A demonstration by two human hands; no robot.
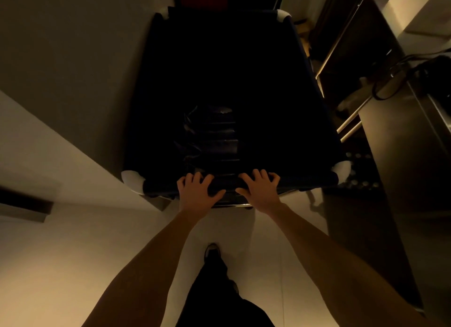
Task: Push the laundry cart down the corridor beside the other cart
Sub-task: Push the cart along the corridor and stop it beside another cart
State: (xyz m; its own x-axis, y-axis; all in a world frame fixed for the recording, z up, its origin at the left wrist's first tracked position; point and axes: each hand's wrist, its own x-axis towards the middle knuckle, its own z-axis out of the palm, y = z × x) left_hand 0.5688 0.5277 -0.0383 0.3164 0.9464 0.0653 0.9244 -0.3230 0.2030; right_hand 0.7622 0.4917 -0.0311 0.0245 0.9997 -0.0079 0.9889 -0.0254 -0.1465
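Both hands were down on the near rim of the laundry cart (pixel 244 70), side by side with a small gap between them. The left hand (pixel 197 191) curled over the dark fabric edge, fingers on top and thumb tucked on the near side; the right hand (pixel 261 188) gripped the same edge just to its right in the same way. The cart sat straight ahead in a dim, narrow passage, its deep bin almost black inside, with something glossy and dark (pixel 212 136) lying near the bottom. White padded corners (pixel 131 180) marked the rim ends. A pale wall (pixel 73 70) ran close along the left side. On the right stood a dark metal unit (pixel 395 155) with shelves and cables, just beside the cart. One shoe (pixel 212 251) was planted on the pale floor (pixel 85 253) below.
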